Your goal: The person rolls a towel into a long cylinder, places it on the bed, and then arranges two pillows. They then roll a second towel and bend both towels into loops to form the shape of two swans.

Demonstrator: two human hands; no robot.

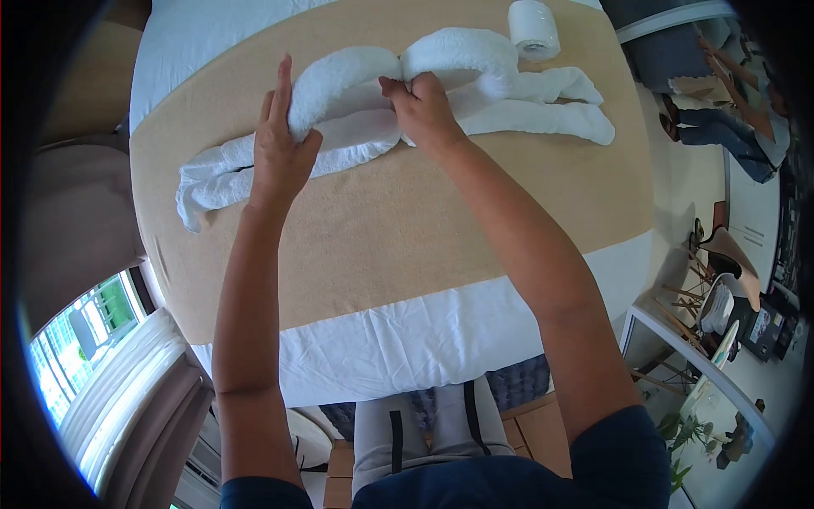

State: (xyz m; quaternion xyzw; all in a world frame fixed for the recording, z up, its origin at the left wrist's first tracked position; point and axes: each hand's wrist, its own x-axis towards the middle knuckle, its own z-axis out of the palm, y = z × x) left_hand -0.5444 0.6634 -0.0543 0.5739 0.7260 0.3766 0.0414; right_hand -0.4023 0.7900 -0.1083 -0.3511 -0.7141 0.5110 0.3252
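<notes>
White towels (551,120) lie in rolled shapes across a beige bed runner, with two raised arches side by side in the middle and long rolled ends reaching out left and right. Against the outer side of the left arch rests my left hand (281,157), its fingers stretched upward and its thumb spread apart. My right hand (426,113) is closed on the towel where the two arches meet, thumb and fingers pinching there. The pinched part is partly hidden by the hand.
A white roll (534,32), which looks like toilet paper, stands behind the right arch. The beige runner (381,229) covers a bed with a white sheet (407,348). Curtains and a window (93,327) are at left. A mirror on the right reflects a person and chairs.
</notes>
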